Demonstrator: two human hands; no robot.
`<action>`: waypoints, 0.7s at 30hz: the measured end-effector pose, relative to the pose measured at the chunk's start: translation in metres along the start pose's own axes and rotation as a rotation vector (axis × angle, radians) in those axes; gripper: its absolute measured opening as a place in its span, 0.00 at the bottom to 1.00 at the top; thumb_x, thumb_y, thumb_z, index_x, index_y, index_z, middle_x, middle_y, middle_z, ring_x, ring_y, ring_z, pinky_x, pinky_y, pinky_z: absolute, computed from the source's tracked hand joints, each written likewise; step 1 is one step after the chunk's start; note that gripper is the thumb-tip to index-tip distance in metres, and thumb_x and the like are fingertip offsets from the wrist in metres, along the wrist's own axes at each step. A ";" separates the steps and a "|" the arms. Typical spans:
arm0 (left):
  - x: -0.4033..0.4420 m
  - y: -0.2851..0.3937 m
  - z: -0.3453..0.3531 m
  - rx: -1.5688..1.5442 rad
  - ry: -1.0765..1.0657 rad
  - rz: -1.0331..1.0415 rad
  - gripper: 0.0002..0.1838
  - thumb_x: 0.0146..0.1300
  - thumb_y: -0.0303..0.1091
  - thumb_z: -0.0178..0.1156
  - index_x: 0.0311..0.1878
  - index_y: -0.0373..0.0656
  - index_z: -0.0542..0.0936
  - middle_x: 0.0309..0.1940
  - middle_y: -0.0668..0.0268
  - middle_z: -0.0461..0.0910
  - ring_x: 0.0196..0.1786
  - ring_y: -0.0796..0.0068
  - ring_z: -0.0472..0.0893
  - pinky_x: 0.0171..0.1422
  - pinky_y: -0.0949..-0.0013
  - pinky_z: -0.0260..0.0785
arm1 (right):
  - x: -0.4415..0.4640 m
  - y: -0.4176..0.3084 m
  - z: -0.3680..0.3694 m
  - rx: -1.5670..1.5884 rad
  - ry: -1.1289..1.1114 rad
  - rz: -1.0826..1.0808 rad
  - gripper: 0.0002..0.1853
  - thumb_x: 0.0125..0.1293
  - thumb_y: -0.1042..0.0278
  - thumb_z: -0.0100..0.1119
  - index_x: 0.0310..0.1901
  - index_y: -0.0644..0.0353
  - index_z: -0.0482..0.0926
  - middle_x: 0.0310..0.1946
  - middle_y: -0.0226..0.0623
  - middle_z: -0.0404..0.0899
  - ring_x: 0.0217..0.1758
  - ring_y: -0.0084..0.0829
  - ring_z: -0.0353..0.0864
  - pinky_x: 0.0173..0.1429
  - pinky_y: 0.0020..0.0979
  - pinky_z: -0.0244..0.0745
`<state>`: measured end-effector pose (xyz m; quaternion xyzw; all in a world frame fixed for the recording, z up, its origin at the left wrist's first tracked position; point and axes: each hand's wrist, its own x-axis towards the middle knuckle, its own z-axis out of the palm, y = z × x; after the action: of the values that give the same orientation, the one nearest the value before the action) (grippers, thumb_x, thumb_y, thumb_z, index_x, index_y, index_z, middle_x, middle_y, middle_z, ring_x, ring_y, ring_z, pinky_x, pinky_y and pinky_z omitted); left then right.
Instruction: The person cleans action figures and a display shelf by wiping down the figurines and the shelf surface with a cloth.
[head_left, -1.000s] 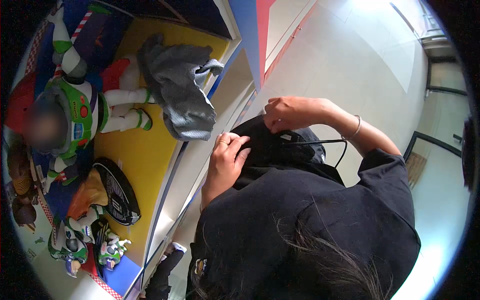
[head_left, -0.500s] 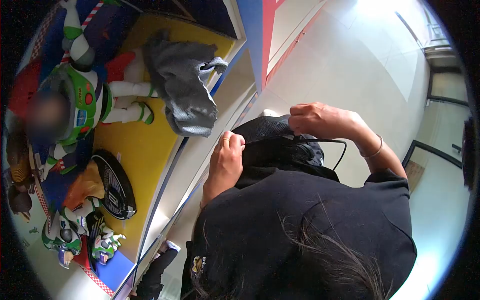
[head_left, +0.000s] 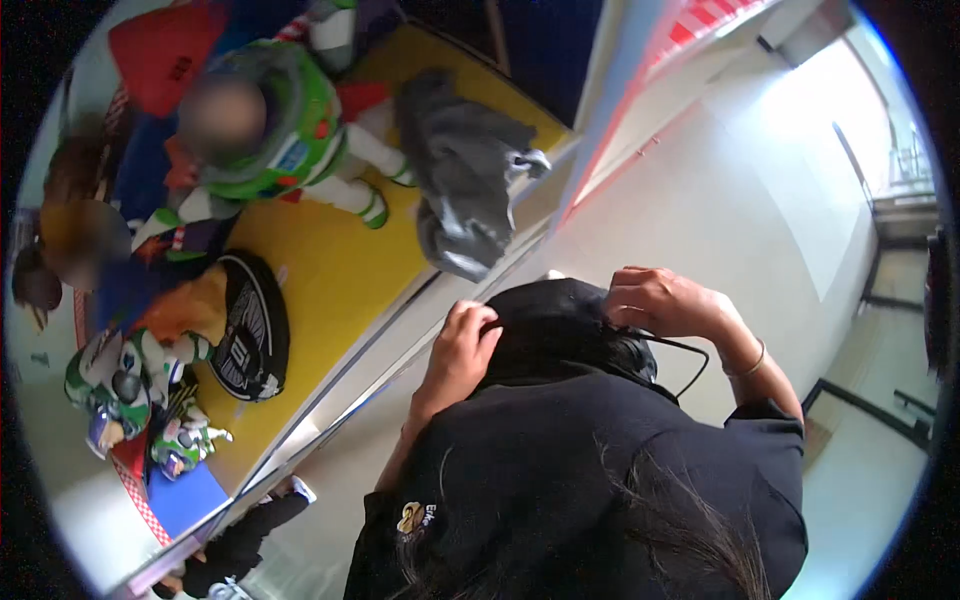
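Observation:
A black bag (head_left: 555, 325) with a thin black cord is in front of my black shirt. At its left edge, my left hand (head_left: 460, 352) has its fingers curled and its thumb against the dark fabric. My right hand (head_left: 665, 303), with a bracelet on the wrist, grips the bag's right side with bent fingers near the cord (head_left: 690, 350). What lies under the fingertips is hidden. Left of the bag, a crumpled grey cloth (head_left: 460, 170) hangs over the edge of a yellow shelf (head_left: 340, 250).
On the shelf are a large green and white toy figure (head_left: 290, 150), a round black case (head_left: 250, 325) and smaller figures (head_left: 185, 440). A person in dark clothes (head_left: 240, 540) is at the lower left. Pale floor (head_left: 730, 210) and a dark-framed glass door (head_left: 870, 410) lie to the right.
The view has turned, so the shelf and cloth appear shifted right. Both hands remain at the bag; my right hand has moved away from my left, and the mesh seen earlier between them is less visible.

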<state>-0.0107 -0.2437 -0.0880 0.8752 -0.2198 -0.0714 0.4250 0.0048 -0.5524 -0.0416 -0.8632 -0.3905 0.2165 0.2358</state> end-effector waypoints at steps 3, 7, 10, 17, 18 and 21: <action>-0.040 -0.012 -0.026 -0.067 -0.122 -0.400 0.12 0.57 0.24 0.61 0.43 0.39 0.71 0.37 0.60 0.73 0.38 0.61 0.75 0.44 0.64 0.68 | 0.032 -0.002 0.000 0.032 0.202 -0.164 0.14 0.61 0.64 0.61 0.44 0.63 0.76 0.38 0.38 0.76 0.41 0.37 0.77 0.47 0.36 0.75; -0.066 -0.038 -0.022 -0.281 -0.350 -0.620 0.12 0.58 0.25 0.60 0.44 0.39 0.71 0.37 0.61 0.75 0.39 0.62 0.75 0.45 0.65 0.67 | 0.081 -0.014 0.017 0.050 0.037 -0.266 0.21 0.62 0.59 0.59 0.53 0.63 0.74 0.48 0.42 0.76 0.52 0.41 0.75 0.58 0.39 0.72; -0.070 -0.038 -0.016 -0.349 -0.406 -0.716 0.13 0.58 0.26 0.60 0.46 0.39 0.72 0.38 0.61 0.76 0.40 0.63 0.76 0.46 0.66 0.67 | 0.118 -0.005 0.041 0.047 -0.129 -0.378 0.22 0.62 0.55 0.58 0.52 0.62 0.74 0.53 0.44 0.75 0.56 0.44 0.73 0.62 0.41 0.70; -0.048 0.010 -0.011 -0.579 -0.124 -0.707 0.19 0.60 0.28 0.56 0.55 0.37 0.73 0.45 0.60 0.80 0.46 0.66 0.78 0.52 0.68 0.67 | 0.171 -0.017 0.056 0.173 -0.482 -0.398 0.21 0.60 0.58 0.61 0.52 0.61 0.75 0.45 0.45 0.80 0.47 0.48 0.78 0.53 0.42 0.73; -0.047 0.015 -0.012 -0.658 -0.056 -0.675 0.20 0.60 0.29 0.56 0.56 0.37 0.74 0.46 0.60 0.80 0.48 0.67 0.78 0.53 0.68 0.68 | 0.172 -0.019 0.059 0.233 -0.563 -0.374 0.21 0.59 0.59 0.61 0.51 0.60 0.75 0.44 0.45 0.81 0.45 0.48 0.79 0.52 0.42 0.73; -0.038 0.003 -0.005 -0.671 -0.107 -0.525 0.22 0.61 0.30 0.55 0.59 0.36 0.73 0.50 0.57 0.80 0.51 0.68 0.79 0.55 0.69 0.68 | 0.159 -0.011 0.052 0.290 -0.477 -0.383 0.18 0.59 0.60 0.61 0.47 0.62 0.77 0.37 0.46 0.83 0.37 0.49 0.79 0.46 0.42 0.74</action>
<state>-0.0441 -0.2250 -0.0847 0.7098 0.0241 -0.2899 0.6415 0.0649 -0.4099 -0.1067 -0.6564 -0.5549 0.4175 0.2947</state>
